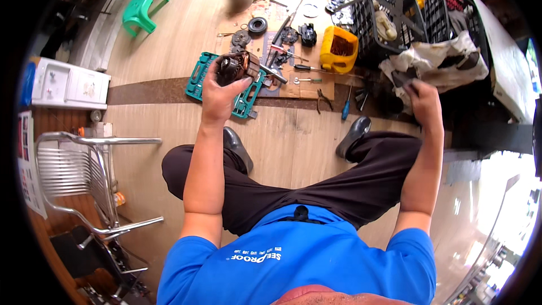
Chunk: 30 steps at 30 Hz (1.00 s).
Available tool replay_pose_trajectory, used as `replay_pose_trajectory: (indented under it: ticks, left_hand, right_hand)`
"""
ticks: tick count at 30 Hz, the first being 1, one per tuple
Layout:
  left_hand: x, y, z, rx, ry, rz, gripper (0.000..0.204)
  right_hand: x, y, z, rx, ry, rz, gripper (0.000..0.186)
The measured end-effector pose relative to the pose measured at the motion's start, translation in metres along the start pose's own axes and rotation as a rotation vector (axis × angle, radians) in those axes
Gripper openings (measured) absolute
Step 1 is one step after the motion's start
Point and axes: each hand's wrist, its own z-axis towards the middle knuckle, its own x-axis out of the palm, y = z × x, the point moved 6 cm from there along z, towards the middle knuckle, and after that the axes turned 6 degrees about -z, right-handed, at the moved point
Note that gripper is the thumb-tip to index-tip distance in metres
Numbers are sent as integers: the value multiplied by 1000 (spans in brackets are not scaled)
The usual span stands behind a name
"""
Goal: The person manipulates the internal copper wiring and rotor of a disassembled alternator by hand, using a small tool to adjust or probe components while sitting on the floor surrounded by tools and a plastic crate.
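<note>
My left hand [217, 91] is wrapped round a motor stator [244, 65] with copper windings and a dark end, raised above the floor. Below it lies an open teal tool case [197, 77] with sockets and bits. Out to the right, my right hand [424, 100] has its fingers curled on a dark grey rag [403, 78], beside a stained white cloth [435, 59]. How firmly those fingers grip is hard to see. A blue-handled screwdriver [346, 107] and dark pliers [323, 101] lie on the floor between my hands.
A yellow cut-open container [339, 49] holds small reddish-brown pieces. Black crates [389, 20] full of parts stand at the right. Motor parts, including a black ring [257, 25], lie on cardboard. A green stool [145, 10] and a metal chair [68, 172] are to the left.
</note>
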Motion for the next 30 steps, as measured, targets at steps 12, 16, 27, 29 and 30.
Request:
replay_pose_trajectory:
  ticks: [12, 16, 27, 29, 30]
  left_hand:
    - [-11, -8, -7, 163, -138, 519, 49]
    - [-7, -6, -8, 118, -105, 476, 50]
    - [37, 20, -22, 244, 229, 819, 62]
    - [45, 30, -27, 209, 288, 815, 62]
    - [51, 34, -30, 191, 317, 816, 62]
  right_hand:
    - [-34, -25, -227, 542, 591, 211, 16]
    - [5, 0, -307, 612, 835, 445, 18]
    - [-25, 11, -210, 411, 799, -67, 35]
    - [-29, 50, -139, 290, 380, 338, 24]
    - [-18, 65, -112, 154, 276, 388, 23]
